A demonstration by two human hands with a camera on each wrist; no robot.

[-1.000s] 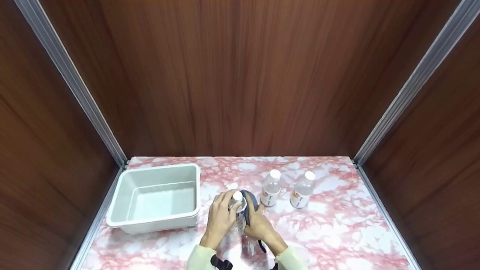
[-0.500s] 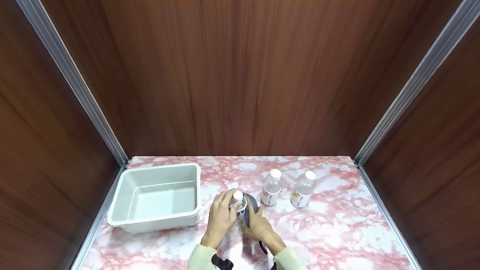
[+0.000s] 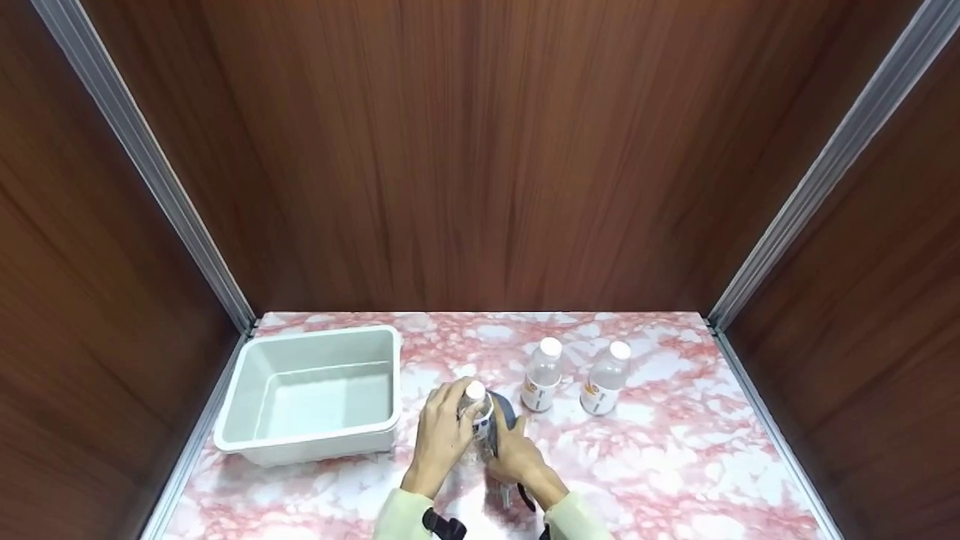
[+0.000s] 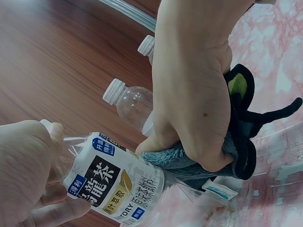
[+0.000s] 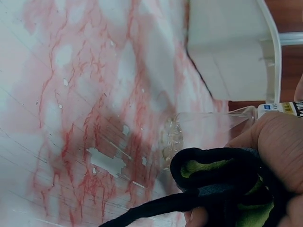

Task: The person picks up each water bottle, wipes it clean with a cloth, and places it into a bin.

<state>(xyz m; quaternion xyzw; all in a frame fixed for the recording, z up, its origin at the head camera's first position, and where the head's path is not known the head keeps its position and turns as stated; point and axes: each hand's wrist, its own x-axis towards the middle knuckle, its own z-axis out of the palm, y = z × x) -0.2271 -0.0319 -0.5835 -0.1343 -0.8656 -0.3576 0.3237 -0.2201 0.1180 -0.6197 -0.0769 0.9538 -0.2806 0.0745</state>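
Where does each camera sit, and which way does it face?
Head: head-worn, facing forward and down over the tray; left hand, right hand, sleeves show.
Left wrist: on that wrist, facing held bottle and cloth; both hands show.
Right wrist: on that wrist, facing cloth and tabletop; right hand and sliver of left show.
Wrist views share held bottle, cloth, hands.

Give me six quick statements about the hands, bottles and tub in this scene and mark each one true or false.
1. The left hand holds a bottle, and the right hand holds a cloth. True.
2. The held bottle is uncapped. False: its white cap is on.
3. Two other bottles stand upright. True.
4. These two have red caps. False: their caps are white.
5. A tub stands on the person's left. True.
6. The other bottles are inside the tub. False: they stand on the table, to its right.
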